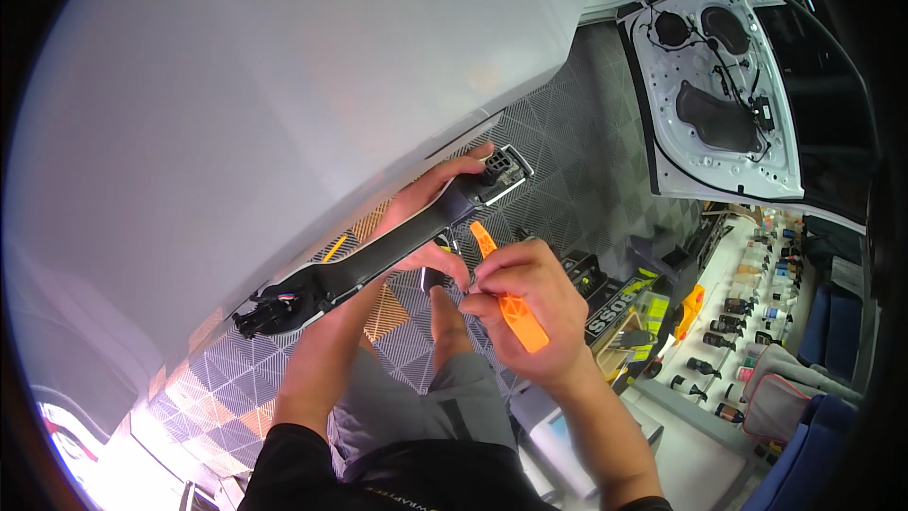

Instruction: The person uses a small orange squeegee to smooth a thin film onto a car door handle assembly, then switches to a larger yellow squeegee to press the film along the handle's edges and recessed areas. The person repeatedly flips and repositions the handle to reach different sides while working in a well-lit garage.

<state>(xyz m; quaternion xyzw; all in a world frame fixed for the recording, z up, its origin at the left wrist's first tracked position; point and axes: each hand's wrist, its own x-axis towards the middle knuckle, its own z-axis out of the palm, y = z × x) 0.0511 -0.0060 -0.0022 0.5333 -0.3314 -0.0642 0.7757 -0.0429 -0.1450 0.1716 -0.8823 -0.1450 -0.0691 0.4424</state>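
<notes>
My left hand [424, 191] is wrapped around a long dark car trim piece [383, 246], holding it aslant in front of me. Its fingers curl over the far side toward the right end, and the thumb sticks out on the near side. At that right end sits a framed, socket-like fitting; the left end carries a black clip part with thin wires. Close to the thumb, my right hand [541, 308] is closed around an orange plastic trim pry tool [523, 325]. The tool's tip points up toward the trim piece, seemingly apart from it.
A large pale car body panel [284, 66] fills the upper left. To the upper right stands a stripped car door [700, 161] with exposed wiring. Several bottles [728, 322] line a white shelf on the right, with tools near a black box [586, 274]. Patterned tile flooring [567, 114] lies below.
</notes>
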